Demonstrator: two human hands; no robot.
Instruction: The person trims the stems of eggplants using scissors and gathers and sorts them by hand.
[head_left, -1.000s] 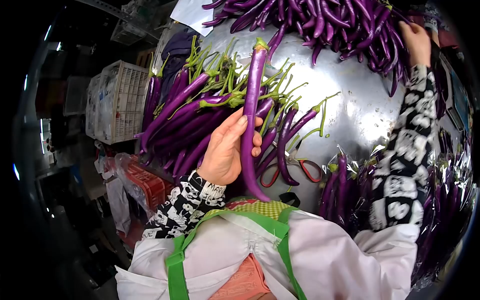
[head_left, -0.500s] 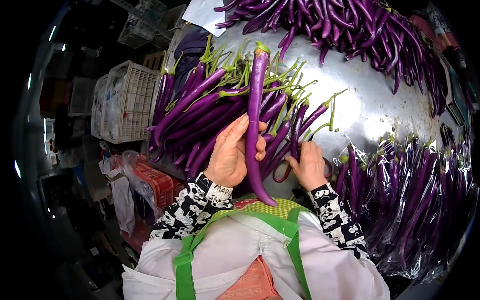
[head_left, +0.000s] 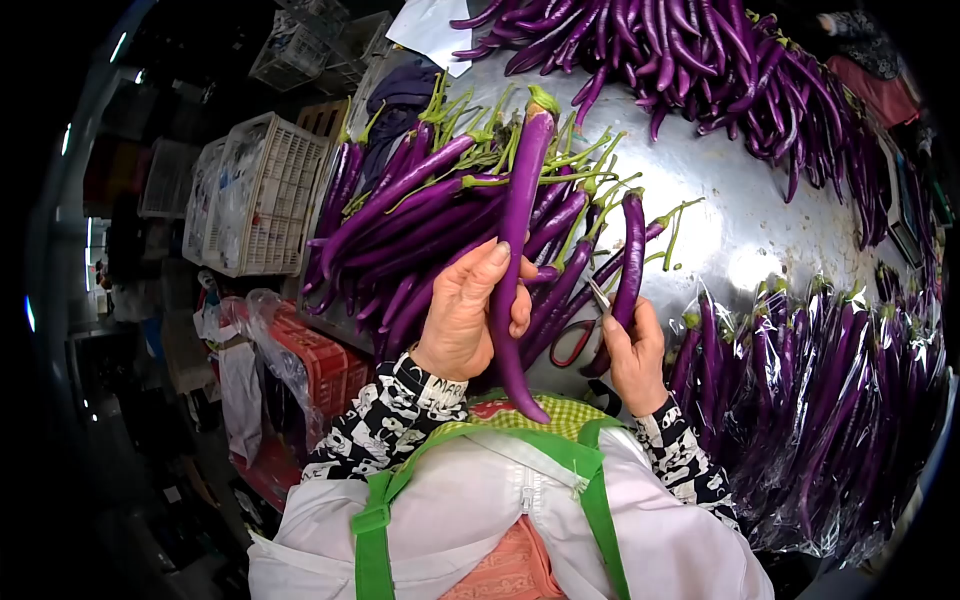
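A long purple eggplant [head_left: 518,200] stands nearly upright in my left hand [head_left: 465,312], its green cap at the top and its curved tip near my apron. My right hand [head_left: 637,352] is closed round the lower part of a second, shorter eggplant [head_left: 632,250]. Scissors with red-and-black handles [head_left: 572,343] lie between my hands, their blades just left of the right hand's fingers and partly hidden. Behind and left of my left hand is a pile of eggplants with long green stems [head_left: 400,235].
Another large heap of eggplants [head_left: 690,60] covers the far side of the metal table [head_left: 735,190]. Eggplants in clear plastic bags [head_left: 810,400] lie at the right. A white crate [head_left: 270,195], a red crate [head_left: 320,360] and a white sheet [head_left: 430,30] are at the left.
My right hand has come back from the far heap to the near table and has lifted a short eggplant beside the scissors. My left hand keeps hold of the long eggplant.
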